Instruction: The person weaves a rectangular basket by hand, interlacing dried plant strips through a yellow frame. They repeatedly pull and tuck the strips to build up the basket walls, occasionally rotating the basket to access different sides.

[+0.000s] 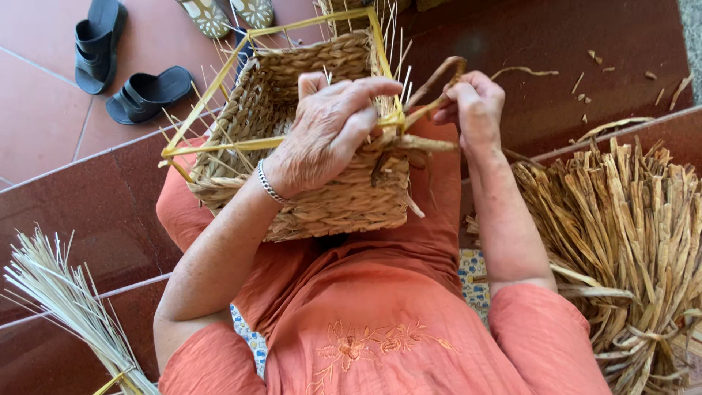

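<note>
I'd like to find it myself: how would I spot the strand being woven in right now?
Start at the square woven basket on the person's lap, with its yellow frame. At its near right corner, the right hand pinches a brown twisted strand. Unlike the dried bundle lying at the right, this one arches up in a loop.

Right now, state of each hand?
Left hand: closed over the rim corner of the woven basket.
Right hand: pinched shut on a dried fibre strand.

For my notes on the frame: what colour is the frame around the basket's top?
Yellow; the frame on the woven basket shows best in the head view.
</note>
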